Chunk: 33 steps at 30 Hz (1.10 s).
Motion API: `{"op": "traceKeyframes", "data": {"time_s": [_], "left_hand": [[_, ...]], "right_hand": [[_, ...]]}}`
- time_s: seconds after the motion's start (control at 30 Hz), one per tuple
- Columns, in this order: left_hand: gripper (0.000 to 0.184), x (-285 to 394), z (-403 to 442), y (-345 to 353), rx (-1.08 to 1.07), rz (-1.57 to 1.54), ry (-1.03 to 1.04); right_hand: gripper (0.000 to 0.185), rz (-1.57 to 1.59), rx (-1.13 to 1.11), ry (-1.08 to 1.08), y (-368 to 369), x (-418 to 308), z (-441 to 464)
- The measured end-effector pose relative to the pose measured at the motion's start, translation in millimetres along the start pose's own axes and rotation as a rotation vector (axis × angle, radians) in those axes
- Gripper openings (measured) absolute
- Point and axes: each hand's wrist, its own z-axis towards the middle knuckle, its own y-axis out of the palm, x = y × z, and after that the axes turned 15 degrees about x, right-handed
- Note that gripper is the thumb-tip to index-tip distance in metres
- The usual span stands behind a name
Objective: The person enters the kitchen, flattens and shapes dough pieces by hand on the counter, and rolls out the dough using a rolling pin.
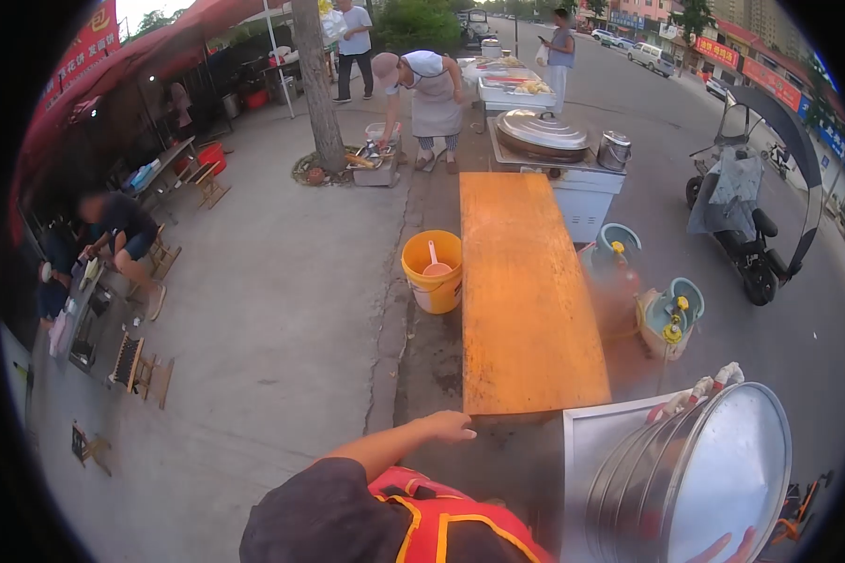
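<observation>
My left hand [449, 427] is held out with nothing visible in it, close to the near left corner of a long orange wooden board [530, 291]. Whether it touches the board I cannot tell. At the bottom right, fingers of my right hand [730, 547] show spread against the round metal top of a stacked steamer [732, 469]; the rest of that hand is out of frame. White cloth [695, 394] wraps the steamer's far rim. Left of the board stands a yellow bucket [432, 291] with a pink-and-white dipper [436, 263] inside.
Two gas cylinders [671, 314] stand right of the board. Beyond it are a large lidded pan [543, 134] and a metal pot [614, 150]. A person in an apron [436, 98] bends beside a tree [319, 84]. A scooter [746, 211] is parked right; low stools [139, 366] stand left.
</observation>
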Motion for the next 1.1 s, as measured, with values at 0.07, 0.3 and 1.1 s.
{"op": "traceKeyframes", "data": {"time_s": [0.07,0.3,1.1], "left_hand": [[0.054,-57.0,-40.9,-8.7,0.008,0.034,-0.020],[0.066,-196.9,-156.5,-111.8,0.097,0.109,-0.219],[0.040,-823.0,-387.5,-468.7,1.021,-0.972,-1.694]], "right_hand": [[0.035,0.218,0.116,0.167,25.0,-38.3,-22.2],[0.060,0.945,-0.110,1.146,66.0,-241.2,-85.1],[0.052,1.030,-2.001,0.370,155.6,-1165.2,-321.1]]}}
